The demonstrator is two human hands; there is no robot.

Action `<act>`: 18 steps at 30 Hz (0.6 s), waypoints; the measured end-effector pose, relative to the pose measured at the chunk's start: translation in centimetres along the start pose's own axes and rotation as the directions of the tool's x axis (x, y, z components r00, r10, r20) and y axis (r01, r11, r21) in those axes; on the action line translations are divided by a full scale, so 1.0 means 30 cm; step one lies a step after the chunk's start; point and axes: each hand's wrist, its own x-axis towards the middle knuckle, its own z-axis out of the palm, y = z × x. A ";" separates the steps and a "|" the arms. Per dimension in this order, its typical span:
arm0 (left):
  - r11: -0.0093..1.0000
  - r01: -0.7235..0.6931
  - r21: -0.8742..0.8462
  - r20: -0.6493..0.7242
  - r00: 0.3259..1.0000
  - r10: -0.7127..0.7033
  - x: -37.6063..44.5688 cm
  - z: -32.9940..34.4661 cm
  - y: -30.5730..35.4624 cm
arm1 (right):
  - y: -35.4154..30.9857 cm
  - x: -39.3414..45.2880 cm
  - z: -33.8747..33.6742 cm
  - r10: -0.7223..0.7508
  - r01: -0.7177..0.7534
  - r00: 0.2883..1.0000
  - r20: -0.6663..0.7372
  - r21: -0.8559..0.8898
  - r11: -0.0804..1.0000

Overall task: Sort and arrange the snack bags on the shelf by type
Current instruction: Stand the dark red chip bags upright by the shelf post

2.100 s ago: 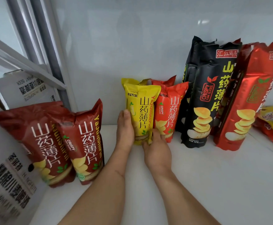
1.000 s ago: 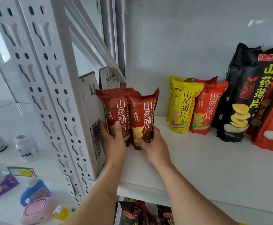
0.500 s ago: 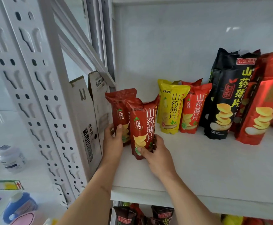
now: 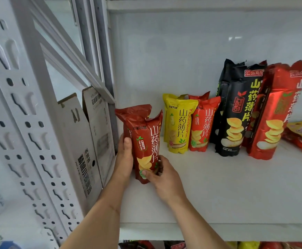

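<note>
- Right now I see both hands on the front dark red yam-chip bag (image 4: 147, 146), upright near the shelf's (image 4: 218, 194) left edge.
- My left hand (image 4: 124, 159) wraps its left side, thumb on the front; my right hand (image 4: 162, 177) pinches its lower right corner.
- Just behind it stands a second dark red bag (image 4: 130, 115).
- Along the back edge stand a yellow bag (image 4: 178, 126), an orange-red bag (image 4: 203, 128), a tall black bag (image 4: 236, 112) and a tall red bag (image 4: 276, 114).
- Beside the shelf's left edge, a cardboard box (image 4: 85, 141) leans.
</note>
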 end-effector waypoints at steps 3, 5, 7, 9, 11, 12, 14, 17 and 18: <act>0.997 0.051 -0.057 -0.018 0.999 -0.052 0.023 0.027 0.008 | 0.005 0.012 0.007 0.019 -0.020 0.999 -0.045 -0.024 1.000; 0.988 0.102 -0.114 -0.012 0.994 -0.104 0.042 0.049 0.010 | 0.010 0.023 0.011 0.024 -0.027 0.997 -0.076 -0.047 0.999; 0.976 0.149 -0.159 0.012 0.989 -0.149 0.061 0.067 0.012 | 0.014 0.034 0.015 0.029 -0.035 0.995 -0.095 -0.070 0.997; 0.973 0.162 -0.162 0.037 0.987 -0.158 0.091 0.079 0.001 | 0.018 0.051 0.019 0.038 -0.048 0.993 -0.115 -0.088 0.995; 0.974 0.155 -0.167 0.037 0.988 -0.151 0.115 0.092 -0.004 | 0.022 0.071 0.020 0.050 -0.064 0.989 -0.137 -0.101 0.993; 0.974 0.154 -0.168 0.039 0.988 -0.149 0.128 0.101 -0.007 | 0.023 0.082 0.018 0.055 -0.072 0.987 -0.148 -0.111 0.991; 0.974 0.150 -0.169 0.052 0.988 -0.143 0.159 0.114 -0.020 | 0.026 0.110 0.014 0.056 -0.080 0.983 -0.177 -0.135 0.988; 0.972 0.153 -0.176 0.082 0.987 -0.140 0.203 0.137 -0.031 | 0.034 0.154 0.006 0.046 -0.080 0.975 -0.218 -0.153 0.985; 0.971 0.159 -0.177 0.089 0.985 -0.145 0.221 0.144 -0.039 | 0.038 0.170 0.005 0.044 -0.080 0.973 -0.228 -0.154 0.985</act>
